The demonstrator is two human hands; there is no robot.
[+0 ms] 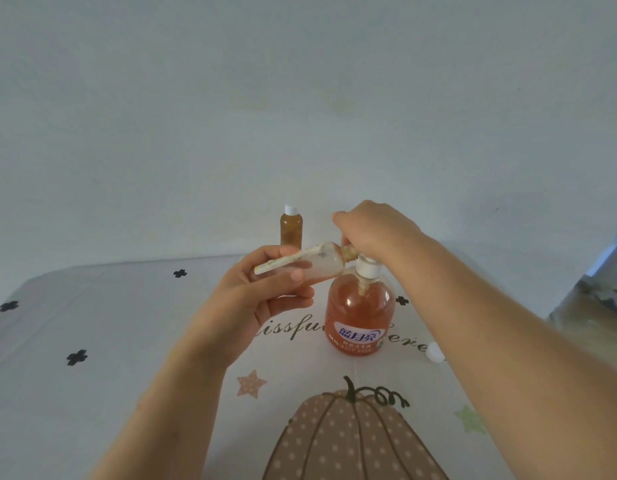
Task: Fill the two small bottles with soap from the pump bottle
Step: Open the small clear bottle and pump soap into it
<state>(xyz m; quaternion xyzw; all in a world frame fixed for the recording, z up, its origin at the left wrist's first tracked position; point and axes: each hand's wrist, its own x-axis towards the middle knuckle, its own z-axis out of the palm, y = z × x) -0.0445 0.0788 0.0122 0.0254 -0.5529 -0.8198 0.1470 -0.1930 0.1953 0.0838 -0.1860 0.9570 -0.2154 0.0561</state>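
Observation:
An orange pump bottle of soap stands upright in the middle of the table. My right hand lies over its white pump head, which is mostly hidden, with fingers curled down round it. My left hand holds a small clear bottle on its side, its uncapped neck touching the pump's spout. This bottle looks nearly empty. A second small bottle, filled with amber soap and capped in white, stands upright at the table's far edge.
A white cap lies on the tablecloth right of the pump bottle, partly behind my right forearm. The cloth has a pumpkin print near me. A plain wall rises behind the table. A dark object sits at the right edge.

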